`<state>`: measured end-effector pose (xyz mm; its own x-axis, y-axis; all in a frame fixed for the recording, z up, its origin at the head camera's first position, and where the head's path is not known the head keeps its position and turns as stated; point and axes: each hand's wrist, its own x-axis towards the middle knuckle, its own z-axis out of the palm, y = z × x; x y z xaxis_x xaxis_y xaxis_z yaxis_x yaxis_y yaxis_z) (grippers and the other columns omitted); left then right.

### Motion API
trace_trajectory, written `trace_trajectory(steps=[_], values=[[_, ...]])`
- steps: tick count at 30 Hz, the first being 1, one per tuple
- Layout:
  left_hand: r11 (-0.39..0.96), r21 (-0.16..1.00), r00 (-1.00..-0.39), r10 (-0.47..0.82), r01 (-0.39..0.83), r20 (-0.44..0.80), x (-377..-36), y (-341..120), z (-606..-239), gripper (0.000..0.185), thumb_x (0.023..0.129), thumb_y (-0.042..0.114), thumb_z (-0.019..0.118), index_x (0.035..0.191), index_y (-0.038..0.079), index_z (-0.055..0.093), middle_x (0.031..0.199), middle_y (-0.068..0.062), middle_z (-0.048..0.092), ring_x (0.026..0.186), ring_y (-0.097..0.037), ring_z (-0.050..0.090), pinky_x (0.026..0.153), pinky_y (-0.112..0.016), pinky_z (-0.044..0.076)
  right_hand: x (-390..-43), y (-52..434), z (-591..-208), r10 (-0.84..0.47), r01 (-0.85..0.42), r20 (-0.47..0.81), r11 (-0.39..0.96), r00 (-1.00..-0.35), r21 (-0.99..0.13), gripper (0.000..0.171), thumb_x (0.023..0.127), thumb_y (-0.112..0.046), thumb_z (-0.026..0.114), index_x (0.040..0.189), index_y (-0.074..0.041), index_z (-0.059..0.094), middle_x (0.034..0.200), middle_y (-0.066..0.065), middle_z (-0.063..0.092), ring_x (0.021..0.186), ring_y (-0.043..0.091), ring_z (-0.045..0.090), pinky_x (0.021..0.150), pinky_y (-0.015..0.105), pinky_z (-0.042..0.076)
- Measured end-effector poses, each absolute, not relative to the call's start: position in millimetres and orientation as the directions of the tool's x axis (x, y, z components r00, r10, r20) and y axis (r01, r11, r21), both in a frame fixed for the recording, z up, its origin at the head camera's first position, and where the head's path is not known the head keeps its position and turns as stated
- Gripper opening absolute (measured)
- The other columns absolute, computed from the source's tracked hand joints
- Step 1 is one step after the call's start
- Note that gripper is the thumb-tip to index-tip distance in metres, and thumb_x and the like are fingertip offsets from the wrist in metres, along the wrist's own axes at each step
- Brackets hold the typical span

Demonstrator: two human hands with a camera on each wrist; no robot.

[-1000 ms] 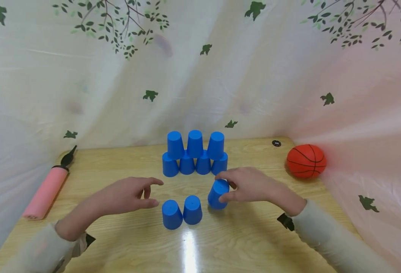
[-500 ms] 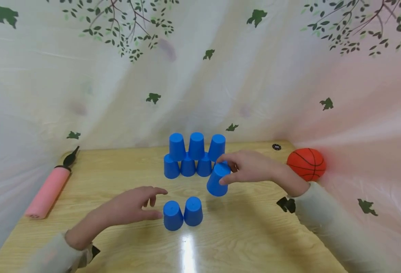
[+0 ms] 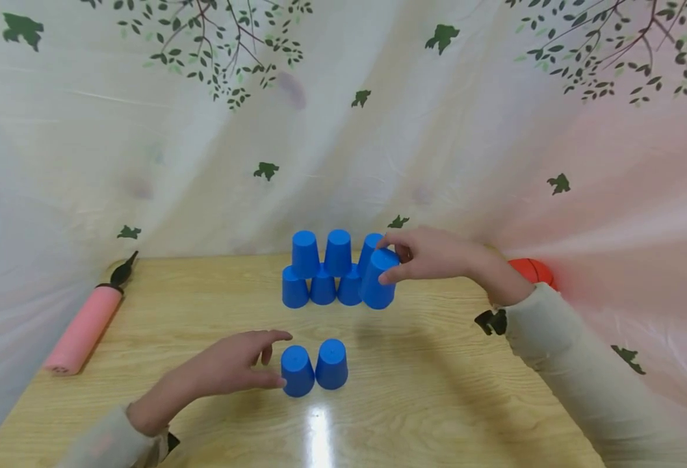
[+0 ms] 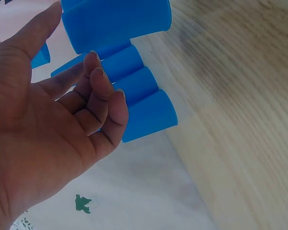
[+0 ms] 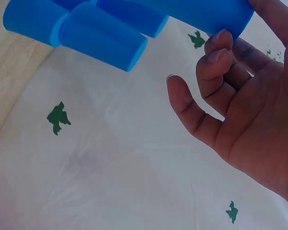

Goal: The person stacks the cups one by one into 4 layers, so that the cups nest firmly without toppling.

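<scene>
Nearest you, your left hand (image 3: 234, 364) is hanging half-open, thumb and index finger spreading beside the left of two smooth blue tapered plastic cups (image 3: 298, 372); it's gripping nothing, and I can't tell whether your thumb is touching. Both cups are standing mouth-down on the pale wood-grain table (image 3: 214, 292), long axes upright. Over to the left, a pink cylindrical pump (image 3: 86, 325) is lying, its black nozzle pointing away from you. Farther out, your right hand (image 3: 433, 253) is pinching a third blue tapered plastic cup (image 3: 376, 286) near its base, between thumb and index finger; it's hanging above the table, mouth facing down, long axis leaning slightly, base to the right. It's covering the right end of the stacked blue plastic cups (image 3: 323, 288): three are sitting mouth-down on a lower row. Behind your right wrist, a red ball (image 3: 533, 268) is peeking out.
</scene>
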<state>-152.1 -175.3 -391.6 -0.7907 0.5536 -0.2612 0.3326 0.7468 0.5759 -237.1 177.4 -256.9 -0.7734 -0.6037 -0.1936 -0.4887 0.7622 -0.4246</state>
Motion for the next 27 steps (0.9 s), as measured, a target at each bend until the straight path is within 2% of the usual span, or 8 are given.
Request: trace_trajectory(steps=[9,14,21,27], values=[[0.735,0.598,-0.795,0.551,0.319,-0.254,-151,-173,-399,0.073,0.086,0.050,0.075,0.145,0.015,0.051,0.098,0.002,0.063,0.084,-0.014,0.056,0.066,-0.027,0.048,-249,177,-246,-0.587,-0.473,-0.170,0.765,-0.792,-0.436,0.057,0.089,-0.040,0.075,0.136,-0.012,0.056,0.091,0.003,0.067,0.082,0.020,0.062,0.072,0.031,0.052],[0.737,0.572,-0.798,0.561,0.360,-0.222,-150,-171,-403,0.073,0.083,0.052,0.076,0.142,0.015,0.054,0.100,0.002,0.063,0.090,-0.016,0.057,0.070,-0.027,0.049,-255,176,-240,-0.584,-0.470,-0.157,0.760,-0.796,-0.449,0.052,0.090,-0.038,0.074,0.133,-0.013,0.058,0.093,0.004,0.068,0.083,0.021,0.062,0.073,0.032,0.052],[0.739,0.556,-0.800,0.565,0.380,-0.204,-149,-168,-410,0.070,0.082,0.055,0.076,0.139,0.020,0.056,0.108,0.002,0.064,0.099,-0.017,0.057,0.078,-0.033,0.051,-263,175,-233,-0.569,-0.467,-0.140,0.771,-0.811,-0.433,0.052,0.091,-0.036,0.073,0.134,-0.012,0.057,0.098,0.005,0.070,0.087,0.022,0.063,0.078,0.035,0.053],[0.751,0.552,-0.813,0.544,0.362,-0.206,-148,-166,-410,0.072,0.082,0.055,0.077,0.140,0.018,0.055,0.108,0.000,0.063,0.099,-0.017,0.057,0.079,-0.036,0.052,-272,175,-229,-0.559,-0.468,-0.134,0.783,-0.818,-0.411,0.054,0.092,-0.036,0.072,0.136,-0.009,0.056,0.095,0.008,0.069,0.085,0.023,0.061,0.074,0.033,0.051]])
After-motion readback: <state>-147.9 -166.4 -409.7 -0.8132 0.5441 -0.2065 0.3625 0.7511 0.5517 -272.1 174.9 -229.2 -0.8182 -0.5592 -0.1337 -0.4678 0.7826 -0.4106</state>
